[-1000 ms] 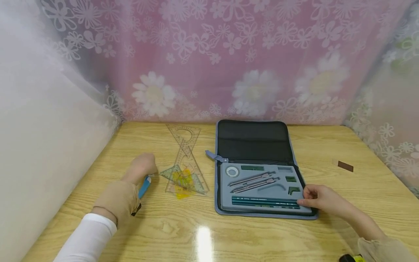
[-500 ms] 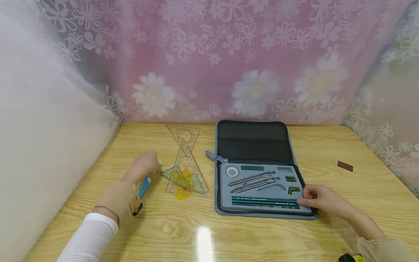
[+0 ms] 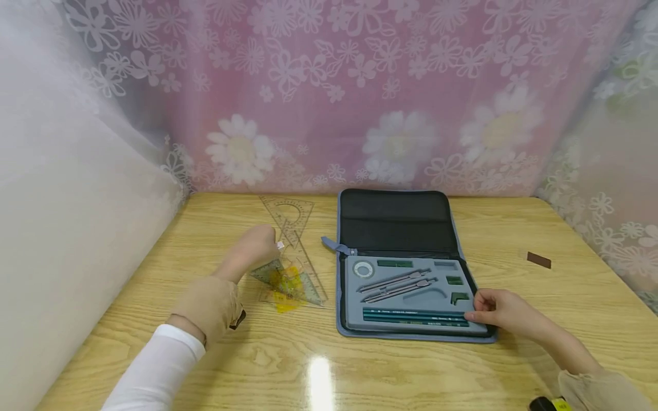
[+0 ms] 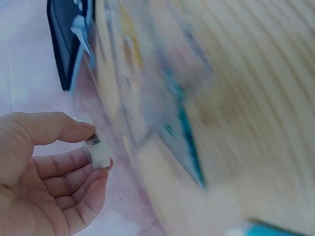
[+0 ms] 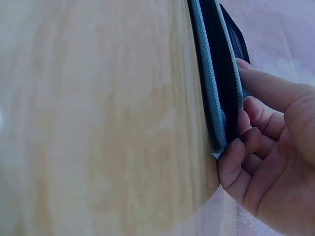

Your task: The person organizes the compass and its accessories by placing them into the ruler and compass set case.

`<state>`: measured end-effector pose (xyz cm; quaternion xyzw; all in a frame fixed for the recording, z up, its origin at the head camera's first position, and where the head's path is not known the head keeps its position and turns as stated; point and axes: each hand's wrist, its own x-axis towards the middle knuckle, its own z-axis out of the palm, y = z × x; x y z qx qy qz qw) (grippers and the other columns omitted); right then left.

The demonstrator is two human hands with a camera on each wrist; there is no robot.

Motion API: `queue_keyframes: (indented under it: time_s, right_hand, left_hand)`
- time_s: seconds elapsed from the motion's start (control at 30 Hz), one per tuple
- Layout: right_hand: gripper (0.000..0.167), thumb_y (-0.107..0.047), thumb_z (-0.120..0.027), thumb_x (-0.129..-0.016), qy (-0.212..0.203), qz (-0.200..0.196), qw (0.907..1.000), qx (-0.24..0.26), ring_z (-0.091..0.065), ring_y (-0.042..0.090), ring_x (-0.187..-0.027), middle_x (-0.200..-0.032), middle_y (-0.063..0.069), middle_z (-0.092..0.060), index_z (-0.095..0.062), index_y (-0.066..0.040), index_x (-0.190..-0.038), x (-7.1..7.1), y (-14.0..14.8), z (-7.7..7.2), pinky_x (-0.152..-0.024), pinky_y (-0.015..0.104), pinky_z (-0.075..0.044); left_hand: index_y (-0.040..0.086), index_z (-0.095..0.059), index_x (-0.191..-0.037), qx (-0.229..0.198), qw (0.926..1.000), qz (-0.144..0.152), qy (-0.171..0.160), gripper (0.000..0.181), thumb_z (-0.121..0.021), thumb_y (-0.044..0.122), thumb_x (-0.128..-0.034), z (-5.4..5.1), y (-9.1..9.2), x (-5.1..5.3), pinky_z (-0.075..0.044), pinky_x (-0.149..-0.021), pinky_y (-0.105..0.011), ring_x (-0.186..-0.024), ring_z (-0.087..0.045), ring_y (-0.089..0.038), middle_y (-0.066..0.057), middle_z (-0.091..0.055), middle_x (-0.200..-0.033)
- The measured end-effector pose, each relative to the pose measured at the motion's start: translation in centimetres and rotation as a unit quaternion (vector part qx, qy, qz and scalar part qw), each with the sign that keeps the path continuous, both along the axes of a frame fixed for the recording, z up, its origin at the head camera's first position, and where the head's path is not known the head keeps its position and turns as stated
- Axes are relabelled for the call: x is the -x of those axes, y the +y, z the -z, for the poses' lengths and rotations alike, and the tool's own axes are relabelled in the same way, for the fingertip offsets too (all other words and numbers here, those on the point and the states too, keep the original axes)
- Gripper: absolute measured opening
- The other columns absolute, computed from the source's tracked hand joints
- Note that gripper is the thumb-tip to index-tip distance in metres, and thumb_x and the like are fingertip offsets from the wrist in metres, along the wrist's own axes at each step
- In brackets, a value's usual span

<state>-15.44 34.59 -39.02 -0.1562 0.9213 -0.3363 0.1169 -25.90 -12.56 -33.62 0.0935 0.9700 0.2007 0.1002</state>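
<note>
My left hand [image 3: 254,248] pinches a small white eraser [image 4: 98,150] with a barcode between thumb and fingertips. It is above the left side of the clear set squares [image 3: 290,214] and a green-edged triangle [image 3: 308,285], which overlap with yellow pieces [image 3: 288,279]. An open zip case [image 3: 393,220] lies to their right, its grey tray facing up. My right hand [image 3: 506,311] grips the case's lower right corner, thumb on top and fingers curled at the edge. Dark green pencils [image 3: 411,318], two metal compasses [image 3: 396,288] and a white tape roll [image 3: 364,269] sit in the tray.
A small brown strip [image 3: 538,260] lies on the wooden table [image 3: 247,365] at the right. Part of a blue object [image 4: 273,230] shows at the lower edge of the left wrist view. A floral curtain [image 3: 319,114] stands behind the table.
My left hand has moved right and slightly away from me with the eraser, towards the set squares. The blue object beneath it is now hidden in the head view. My right hand stays put.
</note>
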Motion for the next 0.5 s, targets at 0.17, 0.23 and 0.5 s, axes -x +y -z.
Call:
queue_keyframes:
  time_s: [0.17, 0.23, 0.5]
  right_hand:
    - [0.026, -0.024, -0.067, -0.085, -0.004, 0.005, 1.0000, 0.002, -0.032, 0.004, -0.053, -0.062, -0.007, -0.034, -0.048, -0.008, -0.076, -0.1, -0.1, 0.0, -0.047, 0.024, -0.028]
    - [0.026, -0.024, -0.067, -0.085, -0.003, 0.005, 1.0000, 0.002, -0.032, 0.004, -0.053, -0.062, -0.007, -0.034, -0.048, -0.009, -0.076, -0.1, -0.1, 0.0, -0.047, 0.024, -0.028]
    - [0.025, -0.022, -0.067, -0.086, 0.002, -0.001, 1.0000, 0.006, -0.031, 0.003, -0.052, -0.062, -0.007, -0.034, -0.048, -0.008, -0.076, 0.0, 0.0, -0.1, -0.046, 0.025, -0.028]
  left_hand:
    - [0.013, -0.036, -0.057, 0.006, 0.9999, 0.012, -0.001, 0.031, -0.056, -0.005, -0.0722, -0.4, 2.3, 0.5, -0.028, -0.044, -0.023, -0.047, -0.026, -0.011, 0.002, -0.030, -0.055]
    - [0.011, -0.042, -0.061, 0.010, 0.9997, 0.020, -0.001, 0.026, -0.058, -0.001, -0.0773, -0.5, 3.2, 0.6, -0.032, -0.046, -0.024, -0.048, -0.031, -0.012, 0.000, -0.035, -0.057]
    - [0.007, -0.049, -0.068, 0.014, 0.9976, 0.064, 0.023, 0.015, -0.059, -0.001, -0.0764, -0.6, 5.6, 0.6, -0.035, -0.047, -0.024, -0.051, -0.036, -0.013, -0.001, -0.042, -0.060]
